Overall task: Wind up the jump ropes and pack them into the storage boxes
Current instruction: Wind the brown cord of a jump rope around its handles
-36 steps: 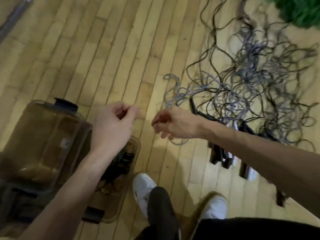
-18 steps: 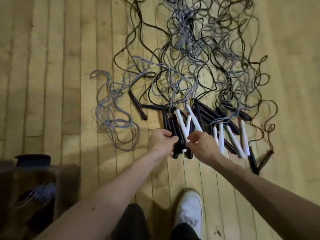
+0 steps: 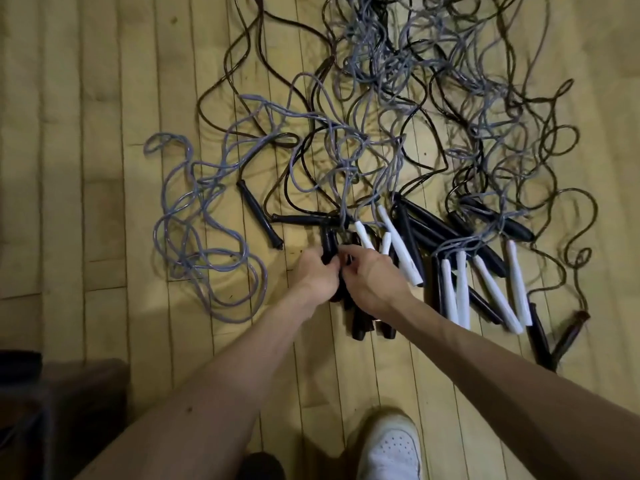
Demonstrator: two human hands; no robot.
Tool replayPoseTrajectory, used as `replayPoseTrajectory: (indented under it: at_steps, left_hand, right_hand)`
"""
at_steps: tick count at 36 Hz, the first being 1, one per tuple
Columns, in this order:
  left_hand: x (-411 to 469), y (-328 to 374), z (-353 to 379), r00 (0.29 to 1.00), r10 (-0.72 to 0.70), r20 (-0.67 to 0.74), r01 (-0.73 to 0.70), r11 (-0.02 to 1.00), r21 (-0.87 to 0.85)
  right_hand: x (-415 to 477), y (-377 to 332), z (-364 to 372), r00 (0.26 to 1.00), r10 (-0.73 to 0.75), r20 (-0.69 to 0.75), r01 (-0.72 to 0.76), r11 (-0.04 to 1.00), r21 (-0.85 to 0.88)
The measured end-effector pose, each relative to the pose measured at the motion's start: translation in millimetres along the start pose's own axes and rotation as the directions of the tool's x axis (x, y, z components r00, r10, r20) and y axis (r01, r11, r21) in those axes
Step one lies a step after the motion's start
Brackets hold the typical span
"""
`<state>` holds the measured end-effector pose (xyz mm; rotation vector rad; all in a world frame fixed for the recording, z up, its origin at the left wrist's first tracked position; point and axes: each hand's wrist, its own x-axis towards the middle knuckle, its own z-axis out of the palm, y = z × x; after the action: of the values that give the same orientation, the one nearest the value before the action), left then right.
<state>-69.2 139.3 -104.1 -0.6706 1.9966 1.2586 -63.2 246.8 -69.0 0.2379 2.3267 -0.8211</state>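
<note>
A tangle of jump ropes (image 3: 415, 109) with grey and dark cords covers the wooden floor ahead of me. Their handles lie in a row near me: several black handles (image 3: 446, 233) and several white handles (image 3: 485, 289). My left hand (image 3: 317, 275) is closed around a black handle (image 3: 328, 242) in the bundle at the middle. My right hand (image 3: 372, 278) touches it from the right, fingers curled on the same cluster of black handles; what exactly it grips is hidden. A loose grey rope (image 3: 201, 230) loops out to the left.
The dark corner of a storage box (image 3: 65, 403) shows at the lower left edge. A single black handle (image 3: 259, 214) lies apart to the left of my hands. My white shoe (image 3: 391, 448) stands on the bare floorboards (image 3: 69, 133) below my arms.
The view swung from the storage box to the rope pile. Both hands moved from mid-air down onto the black handles and have closed tighter on them since half a second ago.
</note>
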Motion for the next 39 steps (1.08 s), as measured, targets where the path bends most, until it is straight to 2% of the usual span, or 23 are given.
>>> replayPoseTrajectory:
  at_steps: [3, 5, 8, 10, 12, 17, 22, 25, 28, 34, 39]
  left_hand:
    - [-10.7, -3.6, -21.1, 0.996, 0.0, 0.09, 0.014, 0.987, -0.157]
    - [-21.1, -2.9, -39.0, 0.985, 0.033, 0.171, 0.008, 0.973, -0.232]
    - [-42.1, 4.1, -66.3, 0.966, 0.092, 0.241, -0.024, 0.963, -0.268]
    - [-62.0, 14.0, -83.2, 0.96, 0.114, 0.257, -0.038, 0.959, -0.281]
    - [-79.9, 25.3, -95.1, 0.956, 0.125, 0.264, -0.045, 0.956, -0.289]
    - [-128.9, 72.7, -129.9, 0.963, 0.212, 0.17, -0.167, 0.955, -0.243]
    - [-185.2, 134.2, -166.3, 0.942, 0.311, 0.126, -0.23, 0.871, -0.434]
    - [-222.5, 171.1, -181.0, 0.947, 0.299, 0.118, -0.169, 0.776, -0.608]
    - [-260.6, 195.4, -188.2, 0.945, 0.249, 0.211, -0.032, 0.714, -0.7]
    - [-322.5, 219.0, -189.9, 0.924, 0.238, 0.298, 0.072, 0.659, -0.749]
    - [-368.5, 237.6, -188.4, 0.926, 0.232, 0.299, 0.111, 0.587, -0.802]
  right_hand:
    - [-4.2, -7.8, -4.1, 1.0, 0.014, 0.022, -0.016, 0.996, 0.086]
    - [-9.4, -15.0, -7.3, 0.993, 0.041, 0.111, -0.065, 0.972, 0.225]
    - [-24.6, -29.4, -16.4, 0.965, -0.013, 0.261, -0.117, 0.871, 0.477]
    - [-37.0, -42.9, -26.1, 0.939, -0.094, 0.331, -0.126, 0.801, 0.585]
    - [-49.6, -56.3, -36.3, 0.919, -0.155, 0.362, -0.092, 0.81, 0.579]
    - [-88.0, -103.8, -81.9, 0.9, -0.277, 0.338, 0.068, 0.853, 0.518]
    - [-139.8, -147.8, -149.4, 0.83, -0.406, 0.383, 0.124, 0.803, 0.583]
    - [-179.6, -165.7, -184.9, 0.791, -0.434, 0.43, 0.154, 0.822, 0.548]
    - [-220.4, -175.6, -216.0, 0.768, -0.458, 0.449, 0.221, 0.846, 0.485]
    - [-299.4, -171.6, -269.0, 0.713, -0.443, 0.544, 0.151, 0.854, 0.498]
    - [-359.2, -174.0, -311.5, 0.642, -0.498, 0.584, 0.148, 0.827, 0.542]
